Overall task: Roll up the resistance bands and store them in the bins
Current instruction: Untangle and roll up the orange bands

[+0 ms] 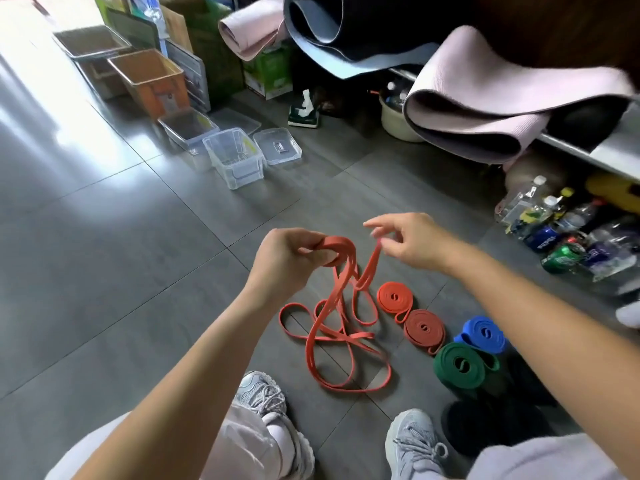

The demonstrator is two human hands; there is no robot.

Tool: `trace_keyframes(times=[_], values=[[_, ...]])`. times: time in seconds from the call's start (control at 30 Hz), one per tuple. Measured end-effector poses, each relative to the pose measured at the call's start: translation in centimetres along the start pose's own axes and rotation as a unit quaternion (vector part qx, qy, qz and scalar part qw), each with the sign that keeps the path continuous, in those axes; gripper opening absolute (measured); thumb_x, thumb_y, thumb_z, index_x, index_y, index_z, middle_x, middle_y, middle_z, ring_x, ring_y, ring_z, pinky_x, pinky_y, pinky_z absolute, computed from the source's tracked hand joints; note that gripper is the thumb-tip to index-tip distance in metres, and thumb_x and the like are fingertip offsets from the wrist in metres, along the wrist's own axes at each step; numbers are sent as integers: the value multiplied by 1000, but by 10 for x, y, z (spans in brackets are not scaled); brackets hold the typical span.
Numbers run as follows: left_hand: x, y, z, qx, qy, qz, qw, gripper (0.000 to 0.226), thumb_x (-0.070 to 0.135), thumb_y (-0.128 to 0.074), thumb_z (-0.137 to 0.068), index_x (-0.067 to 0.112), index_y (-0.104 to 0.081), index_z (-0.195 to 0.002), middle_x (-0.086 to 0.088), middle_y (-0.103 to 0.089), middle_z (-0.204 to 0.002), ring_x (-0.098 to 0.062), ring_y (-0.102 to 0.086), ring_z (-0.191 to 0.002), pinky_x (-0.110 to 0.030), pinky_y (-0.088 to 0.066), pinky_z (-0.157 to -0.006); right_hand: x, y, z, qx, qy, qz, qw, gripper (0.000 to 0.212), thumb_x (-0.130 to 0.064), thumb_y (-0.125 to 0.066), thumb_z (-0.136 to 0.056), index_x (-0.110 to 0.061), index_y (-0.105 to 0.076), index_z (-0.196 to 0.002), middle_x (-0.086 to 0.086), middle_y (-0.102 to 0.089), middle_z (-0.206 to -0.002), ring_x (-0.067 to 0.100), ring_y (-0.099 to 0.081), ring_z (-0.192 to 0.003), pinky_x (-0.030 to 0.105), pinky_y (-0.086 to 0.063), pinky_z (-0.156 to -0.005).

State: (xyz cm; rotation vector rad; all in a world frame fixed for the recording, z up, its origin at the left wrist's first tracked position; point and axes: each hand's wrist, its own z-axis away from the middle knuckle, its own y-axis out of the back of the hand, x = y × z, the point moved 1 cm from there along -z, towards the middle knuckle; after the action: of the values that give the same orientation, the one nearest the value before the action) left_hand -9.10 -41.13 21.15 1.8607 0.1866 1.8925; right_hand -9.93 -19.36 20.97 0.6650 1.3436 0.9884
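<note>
Four finished rolls (424,329) parked in a row on the floor (138,271), probably awaiting the clear bins (235,157) well ahead. Held the started coil of the loose orange band (334,242) in left hand (291,261), grip wrapped round it, rest trailing on floor; pinched one strand with right hand (412,244), likely against twisting.

loose band (332,344) orange | rolled bands: orange (394,298), green (462,365), blue (483,333)
</note>
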Motion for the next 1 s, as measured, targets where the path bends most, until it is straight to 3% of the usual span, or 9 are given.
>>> trace_keyframes(times=[0.07,0.13,0.3,0.4,0.6,0.77,0.83,0.9,1.0], values=[[9,-5,2,-13,-17,3,1000,30,11,-74,-77,39,-68,-70,22,-63,-55,6,-51,-46,-25,-48,-61,-11,-9,23,-27,-12,-267,963,41,2,-59,-85,-16,-61,-122,3,-70,-111,-6,-65,-82,9,-46,-74],[22,-10,7,-26,-40,5,999,31,10,-74,-76,37,-69,-61,21,-63,-55,4,-49,-46,-22,-47,-57,-16,-13,46,-8,-3,-352,936,32,-3,-70,-81,-14,-68,-111,-1,-73,-100,3,-69,-88,15,-50,-77],[59,-13,30,-43,-61,62,995,37,5,-74,-75,40,-70,-65,6,-70,-67,-9,-58,-61,-27,-51,-63,-26,-5,97,137,6,-415,899,16,-33,-72,-70,-31,-75,-86,-6,-75,-85,8,-71,-81,19,-54,-75],[81,-23,51,-76,-58,141,985,23,2,-70,-79,25,-73,-81,-12,-72,-82,-18,-63,-72,-32,-54,-68,-33,7,127,178,33,-442,879,16,-36,-72,-67,-41,-75,-82,-11,-74,-85,5,-70,-80,14,-51,-70],[100,-63,90,-138,3,324,936,24,5,-66,-76,4,-70,-100,-17,-69,-89,-24,-63,-82,-34,-52,-81,-38,20,182,256,48,-477,840,15,-27,-73,-67,-37,-75,-78,-10,-74,-77,3,-69,-74,12,-50,-68],[103,-93,122,-199,54,425,881,26,14,-65,-72,4,-69,-96,-7,-71,-77,-10,-65,-66,-18,-55,-63,-34,21,223,300,8,-487,820,17,-24,-76,-66,-34,-75,-79,-8,-75,-80,8,-71,-78,14,-52,-69],[107,-96,133,-204,40,365,908,25,15,-68,-74,7,-68,-97,-5,-70,-79,-10,-65,-68,-20,-54,-62,-30,22,239,303,-7,-467,831,20,-12,-76,-72,-26,-74,-87,-6,-75,-80,10,-72,-77,17,-54,-69],[114,-90,138,-172,-66,163,969,26,11,-75,-75,15,-67,-100,3,-69,-85,-6,-62,-68,-19,-52,-63,-26,24,254,298,-20,-433,850,21,-5,-74,-75,-17,-74,-92,-6,-75,-79,11,-71,-75,20,-56,-71],[136,-79,142,-174,-244,-102,949,35,14,-77,-75,29,-65,-105,18,-63,-88,3,-58,-66,-14,-49,-67,-25,33,272,267,-3,-381,885,24,-5,-74,-77,-25,-73,-89,-5,-75,-81,13,-71,-77,22,-56,-73]])
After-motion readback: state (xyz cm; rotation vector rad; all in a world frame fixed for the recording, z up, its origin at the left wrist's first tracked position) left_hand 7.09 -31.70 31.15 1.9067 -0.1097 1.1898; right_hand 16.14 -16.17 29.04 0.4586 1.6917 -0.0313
